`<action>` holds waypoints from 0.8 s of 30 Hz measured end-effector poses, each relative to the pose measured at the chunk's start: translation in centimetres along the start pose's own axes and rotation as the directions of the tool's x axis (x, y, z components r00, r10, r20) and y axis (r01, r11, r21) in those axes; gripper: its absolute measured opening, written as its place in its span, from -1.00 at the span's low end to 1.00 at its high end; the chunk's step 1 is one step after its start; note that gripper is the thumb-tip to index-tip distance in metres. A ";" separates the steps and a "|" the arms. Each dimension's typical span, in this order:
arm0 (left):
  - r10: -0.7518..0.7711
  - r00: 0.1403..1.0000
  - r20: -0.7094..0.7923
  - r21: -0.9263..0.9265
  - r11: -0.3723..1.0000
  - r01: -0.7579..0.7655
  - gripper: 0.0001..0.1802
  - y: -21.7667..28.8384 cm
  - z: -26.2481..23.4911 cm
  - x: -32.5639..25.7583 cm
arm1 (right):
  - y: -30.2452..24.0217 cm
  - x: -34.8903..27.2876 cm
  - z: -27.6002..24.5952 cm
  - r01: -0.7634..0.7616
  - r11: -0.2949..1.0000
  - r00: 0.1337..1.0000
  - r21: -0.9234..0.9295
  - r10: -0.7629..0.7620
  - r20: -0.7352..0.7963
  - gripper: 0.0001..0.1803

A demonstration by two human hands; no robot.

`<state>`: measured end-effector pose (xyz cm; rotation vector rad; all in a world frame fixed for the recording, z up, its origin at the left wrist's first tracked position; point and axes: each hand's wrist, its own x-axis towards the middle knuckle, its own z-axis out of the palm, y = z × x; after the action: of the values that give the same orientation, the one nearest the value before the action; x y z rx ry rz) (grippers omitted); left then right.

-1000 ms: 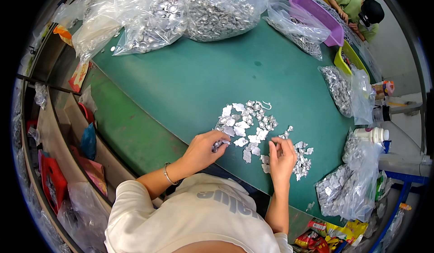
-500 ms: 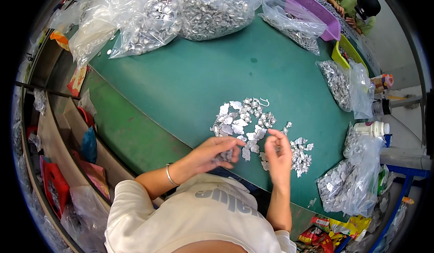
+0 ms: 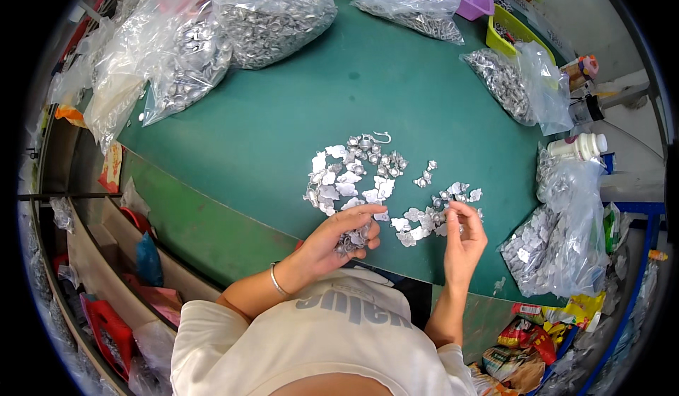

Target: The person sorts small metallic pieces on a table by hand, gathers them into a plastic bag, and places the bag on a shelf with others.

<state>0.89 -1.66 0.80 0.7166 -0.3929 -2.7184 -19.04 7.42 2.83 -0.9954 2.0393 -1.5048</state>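
On the green surface [image 3: 262,134], silvery metal pieces [image 3: 329,177], some flat and wavy-edged, others knobbly, lie heaped. The left hand [image 3: 329,235], half closed, cups a clump [image 3: 353,239] of them; the right hand [image 3: 465,244] is bent almost to a pinch, holding what, if anything, I can't tell.

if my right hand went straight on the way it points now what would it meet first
The right hand would likely meet the silver metal pieces just ahead of it; depth makes it unclear whether they already touch.
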 end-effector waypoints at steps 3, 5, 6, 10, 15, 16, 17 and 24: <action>-0.046 0.995 0.093 -0.103 0.993 0.055 -0.50 -0.7 -1.3 0.4 | 1.3 0.1 -1.9 0.207 0.892 0.975 -0.401 -0.156 0.158 -0.74; -0.083 0.990 0.117 -0.095 0.991 0.094 -0.45 -0.7 -1.1 0.7 | 1.1 -0.3 -1.6 0.280 0.817 0.956 -0.504 -0.186 0.229 -0.68; -0.099 0.987 0.128 -0.091 0.990 0.112 -0.42 -0.7 -1.0 0.8 | 1.0 -0.4 -1.3 0.317 0.773 0.943 -0.549 -0.197 0.267 -0.64; -0.090 0.995 -0.054 0.056 0.994 0.093 -0.40 -0.8 1.2 0.7 | 1.5 -0.8 -0.7 0.341 0.736 0.933 -0.585 -0.187 0.308 -0.58; -0.057 0.990 -0.128 0.049 0.997 0.063 -0.40 -0.8 2.6 0.3 | 2.1 -0.7 -0.8 0.325 0.731 0.938 -0.600 -0.170 0.301 -0.64; -0.055 0.995 -0.087 0.026 0.998 0.057 -0.42 -1.1 2.3 0.3 | 2.1 -0.7 -0.8 0.332 0.733 0.938 -0.593 -0.188 0.292 -0.64; -0.052 0.998 -0.046 0.003 0.999 0.053 -0.44 -1.4 1.5 0.4 | 2.2 -0.7 -0.8 0.339 0.735 0.937 -0.587 -0.206 0.283 -0.65; -0.160 0.986 0.042 -0.074 0.984 0.163 -0.68 -2.6 -0.6 0.3 | 2.6 -0.9 -1.5 0.380 0.755 0.925 -0.534 -0.299 0.234 -0.70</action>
<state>0.40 0.54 -0.66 0.7075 -0.2452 -2.8840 -20.25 9.46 0.78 -1.7348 2.3532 -0.9199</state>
